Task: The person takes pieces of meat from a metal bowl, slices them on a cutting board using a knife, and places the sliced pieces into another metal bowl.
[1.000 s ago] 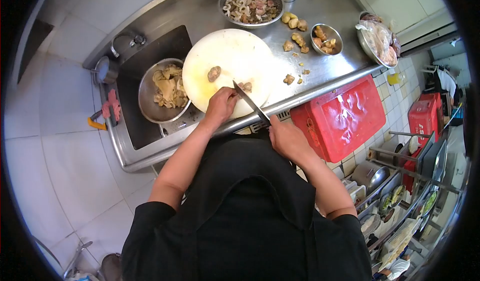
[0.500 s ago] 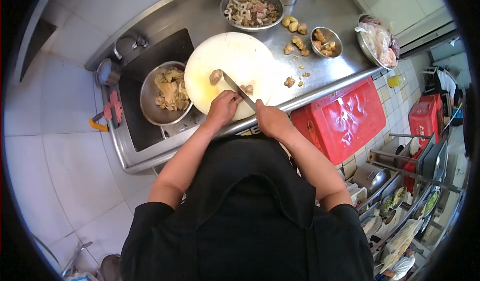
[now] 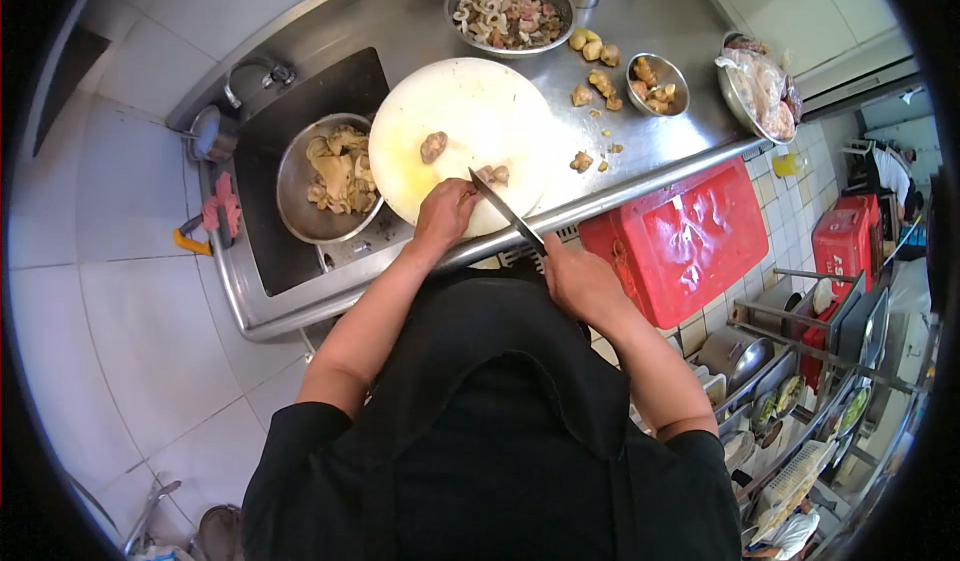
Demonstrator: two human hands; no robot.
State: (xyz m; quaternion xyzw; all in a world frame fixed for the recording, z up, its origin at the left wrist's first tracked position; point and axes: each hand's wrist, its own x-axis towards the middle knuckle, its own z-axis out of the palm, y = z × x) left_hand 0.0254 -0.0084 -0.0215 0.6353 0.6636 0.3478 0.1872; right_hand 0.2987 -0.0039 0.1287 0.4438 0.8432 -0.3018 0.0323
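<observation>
A round white cutting board (image 3: 480, 101) lies on the steel counter, partly over the sink's edge. My right hand (image 3: 582, 281) is wrapped round the handle of a kitchen knife (image 3: 512, 216), its blade slanting across the board with the tip up and left. My left hand (image 3: 446, 211) has its fingers curled and pressed together at the board, against a small brownish-pink piece of meat (image 3: 496, 174). The blade crosses close beside these fingertips and partly hides the piece. A second lump of meat (image 3: 433, 147) lies apart on the board, beyond my left hand.
Left of the board a steel bowl (image 3: 292, 193) of pale meat sits in the sink (image 3: 262, 251). Behind stands a bowl of cut pieces (image 3: 508, 16). Ginger pieces (image 3: 603, 83) and a small bowl (image 3: 637, 64) are at right. Below the counter edge is a red container (image 3: 690, 251).
My right hand has drawn the knife back toward my body and to the right, so its tip is nearer my left fingertips. My left hand has stayed almost in place.
</observation>
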